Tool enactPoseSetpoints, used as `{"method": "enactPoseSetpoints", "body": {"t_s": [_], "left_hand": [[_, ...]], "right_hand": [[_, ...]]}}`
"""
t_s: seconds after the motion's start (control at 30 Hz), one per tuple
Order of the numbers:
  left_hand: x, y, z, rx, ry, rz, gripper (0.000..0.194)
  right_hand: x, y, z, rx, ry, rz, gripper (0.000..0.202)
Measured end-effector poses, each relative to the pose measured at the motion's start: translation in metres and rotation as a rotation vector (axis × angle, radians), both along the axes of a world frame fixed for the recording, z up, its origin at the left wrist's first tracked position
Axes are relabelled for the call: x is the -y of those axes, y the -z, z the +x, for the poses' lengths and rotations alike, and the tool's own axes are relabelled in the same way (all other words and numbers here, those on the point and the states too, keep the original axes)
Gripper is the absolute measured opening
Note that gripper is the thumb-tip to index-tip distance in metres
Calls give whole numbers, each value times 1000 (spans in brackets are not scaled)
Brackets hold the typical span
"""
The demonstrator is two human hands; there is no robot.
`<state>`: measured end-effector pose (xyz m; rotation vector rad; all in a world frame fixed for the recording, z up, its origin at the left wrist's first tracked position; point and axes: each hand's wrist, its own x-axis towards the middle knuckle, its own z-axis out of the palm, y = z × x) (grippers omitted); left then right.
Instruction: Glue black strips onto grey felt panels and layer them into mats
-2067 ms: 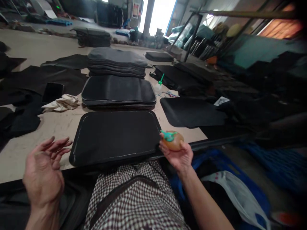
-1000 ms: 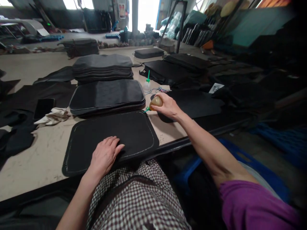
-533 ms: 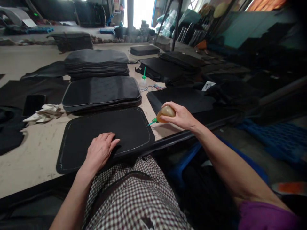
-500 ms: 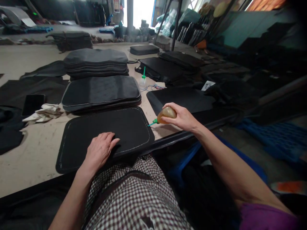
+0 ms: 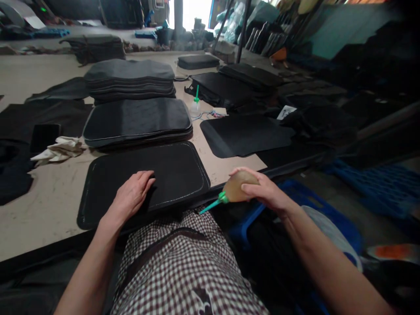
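Right hand (image 5: 262, 188) is holding an amber squeeze bottle (image 5: 241, 186), fingers wrapping round its body, green nozzle (image 5: 211, 205) slanting down and left. Tip is hanging over the checked apron (image 5: 183, 271), off the work, just past its near edge. Left hand (image 5: 134, 189) is resting on the black panel (image 5: 167, 170), fingers loosely bent, gripping nothing.

The panel is lying flat at the front of the surface (image 5: 49, 205). A pale line is showing inside its border at left, far right corner, right side and part of the near side; the hand is hiding some of the near side, and the far left stretch is too dim to judge. So the border is looking mostly marked, to my eye, any finishing unconfirmed. Nothing is lying on top of this panel. Behind it, a stack of similar panels (image 5: 138, 120) is sitting; to the right, a loose black piece (image 5: 243, 135) is lying apart.
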<state>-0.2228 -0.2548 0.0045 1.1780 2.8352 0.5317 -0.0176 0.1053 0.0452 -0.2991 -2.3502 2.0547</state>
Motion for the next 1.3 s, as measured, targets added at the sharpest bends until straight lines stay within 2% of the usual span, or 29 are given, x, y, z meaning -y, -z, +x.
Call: {"method": "enactPoseSetpoints", "body": {"t_s": [0.1,0.17,0.23,0.4,0.5,0.57,0.67,0.77,0.83,0.93,1.03,1.13,1.2,1.3], "left_hand": [[4,-3,-3,104,-31,123,49],[8,-4,-5,173,-58,202,48],[12,-5,-8,262,-97,285,46],[23,-11,-9,598,-221,599,45],[33,-17,-4,724,-285,866,43],[45,-21,4,756,-319,979,47],[72,-26,22,769,-370,967,61],[108,-26,46,795,-463,810,58],[133,-17,62,815,-530,662,54],[158,7,84,848,-618,525,52],[163,32,106,939,-675,499,52],[155,47,121,1009,-711,534,56],[149,50,123,1070,-684,522,56],[138,44,122,1107,-591,494,51]], "right_hand": [[18,23,-2,-27,125,-427,64],[25,32,-9,-76,248,-568,62],[26,36,-18,-132,309,-640,58],[13,39,-33,-223,280,-708,58],[5,50,-41,-244,336,-719,54],[2,59,-48,-256,373,-708,51],[0,68,-63,-266,416,-636,47],[-2,70,-80,-245,426,-502,59],[-4,71,-93,-234,428,-408,72],[-10,72,-114,-234,457,-172,83],[-16,72,-136,-232,510,75,82],[-19,69,-157,-231,557,226,80],[-18,68,-170,-227,564,290,78],[-18,70,-182,-209,556,460,72]]}}
